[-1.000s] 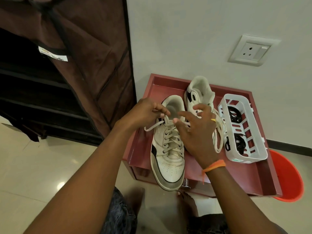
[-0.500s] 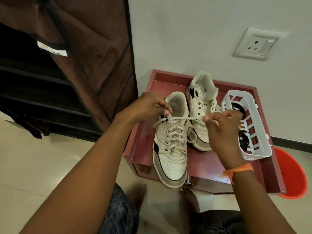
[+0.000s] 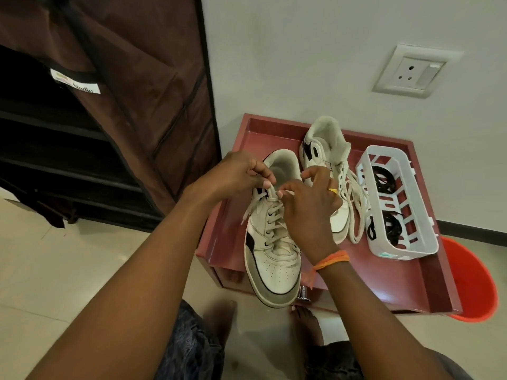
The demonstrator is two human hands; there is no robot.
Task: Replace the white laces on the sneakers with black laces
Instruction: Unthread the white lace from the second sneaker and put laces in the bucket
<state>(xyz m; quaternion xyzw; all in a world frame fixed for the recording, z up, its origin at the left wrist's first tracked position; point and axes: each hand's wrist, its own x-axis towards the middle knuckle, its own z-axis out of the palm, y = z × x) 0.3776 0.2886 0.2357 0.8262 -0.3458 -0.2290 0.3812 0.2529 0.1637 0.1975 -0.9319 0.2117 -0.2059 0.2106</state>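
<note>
Two white sneakers with black trim stand on a red tray-topped surface set against the wall. The near sneaker lies with its toe overhanging the front edge; its white lace is threaded through the eyelets, with one loose end trailing off its left side. The left hand is curled, thumb and forefinger pinching the lace at the top of the tongue. The right hand is also curled, its fingertips pinching the same lace just beside the left hand; a yellow ring and an orange wrist thread are visible on it. The far sneaker stands behind and to the right, partly hidden by the right hand, with its own loose lace spilled on the tray beside it. A white plastic basket sits just right of that lace and holds coiled black laces. An orange bucket stands on the floor at the tray's right corner. A brown fabric cabinet stands to the left, and a wall socket is above.
</note>
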